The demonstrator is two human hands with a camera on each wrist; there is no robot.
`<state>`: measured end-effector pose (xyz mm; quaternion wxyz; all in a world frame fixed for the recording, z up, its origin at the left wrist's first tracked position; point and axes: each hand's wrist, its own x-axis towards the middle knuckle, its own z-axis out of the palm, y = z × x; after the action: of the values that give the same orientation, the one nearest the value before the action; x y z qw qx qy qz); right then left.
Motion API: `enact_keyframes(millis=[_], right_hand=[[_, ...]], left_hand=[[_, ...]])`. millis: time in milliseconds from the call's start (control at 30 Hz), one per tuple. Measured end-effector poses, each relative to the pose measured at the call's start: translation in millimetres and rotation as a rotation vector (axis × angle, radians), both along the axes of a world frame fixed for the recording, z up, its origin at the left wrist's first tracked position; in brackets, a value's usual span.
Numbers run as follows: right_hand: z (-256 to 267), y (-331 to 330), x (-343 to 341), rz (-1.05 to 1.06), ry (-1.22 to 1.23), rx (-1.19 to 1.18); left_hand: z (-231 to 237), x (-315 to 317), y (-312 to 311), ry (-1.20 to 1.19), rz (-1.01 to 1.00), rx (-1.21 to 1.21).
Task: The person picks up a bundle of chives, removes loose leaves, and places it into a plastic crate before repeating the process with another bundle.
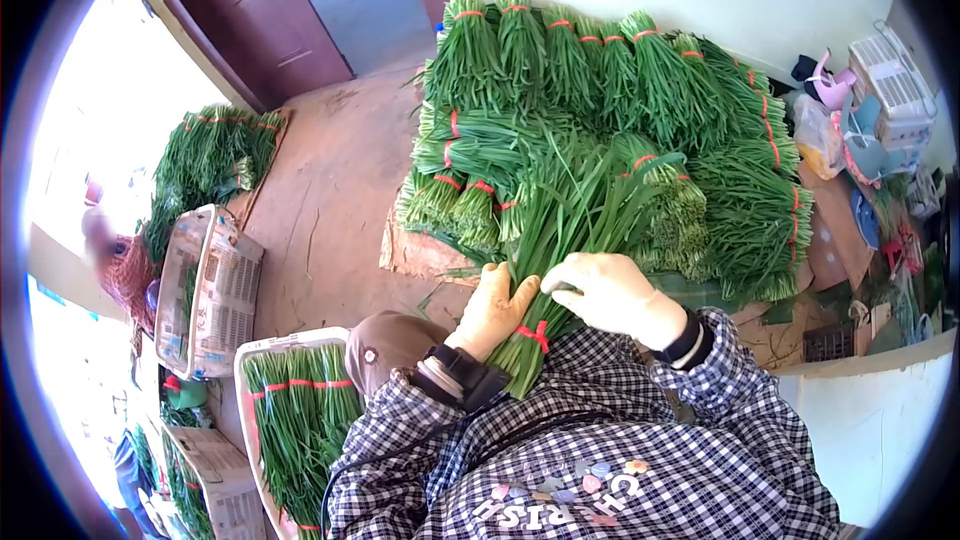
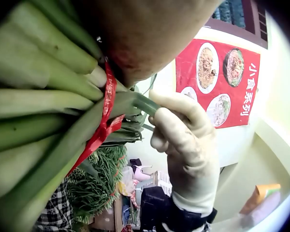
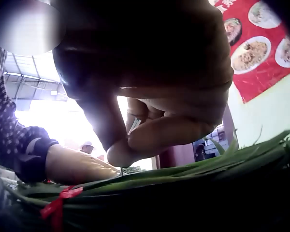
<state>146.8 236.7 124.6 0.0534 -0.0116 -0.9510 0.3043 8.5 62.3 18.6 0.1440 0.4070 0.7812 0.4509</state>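
A bundle of long green leafy stalks (image 1: 570, 215), bound with a red tie (image 1: 535, 336), lies against the person's checked top. Around it, just above the tie, the gloved left hand (image 1: 492, 310) is curled. On the bundle's other side the gloved right hand (image 1: 605, 292) has its thumb and fingertips together; in the left wrist view this right hand (image 2: 186, 145) pinches one green leaf (image 2: 146, 105) beside the red tie (image 2: 106, 106). In the right wrist view the right hand (image 3: 169, 116) is dark, its fingertips just over the leaves (image 3: 203, 174).
Tied bundles (image 1: 570, 70) are stacked on the floor ahead, by the wall. A white crate (image 1: 250, 420) of tied bundles stands at the left, another crate (image 1: 212, 290) beyond it. Bags and baskets (image 1: 900, 80) sit at the right. A person (image 1: 122, 275) is at the far left.
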Motion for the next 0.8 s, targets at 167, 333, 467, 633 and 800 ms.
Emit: enact_keyframes(millis=[167, 333, 467, 633, 800], right_hand=[[38, -44, 45, 0.377, 0.251, -0.132], [44, -7, 78, 0.418, -0.323, -0.248], [-33, 53, 93, -0.256, -0.526, -0.149], [-116, 86, 66, -0.245, -0.16, -0.759], [-56, 41, 33, -0.512, 0.163, -1.7]], left_hand=[[-22, -2, 1, -0.033, 0.016, -0.016], [-14, -8, -2, -0.326, 0.005, -0.068], [12, 0, 3, -0.305, -0.018, -0.043], [35, 15, 17, -0.095, -0.176, -0.105], [19, 14, 38, -0.163, -0.209, 0.051]])
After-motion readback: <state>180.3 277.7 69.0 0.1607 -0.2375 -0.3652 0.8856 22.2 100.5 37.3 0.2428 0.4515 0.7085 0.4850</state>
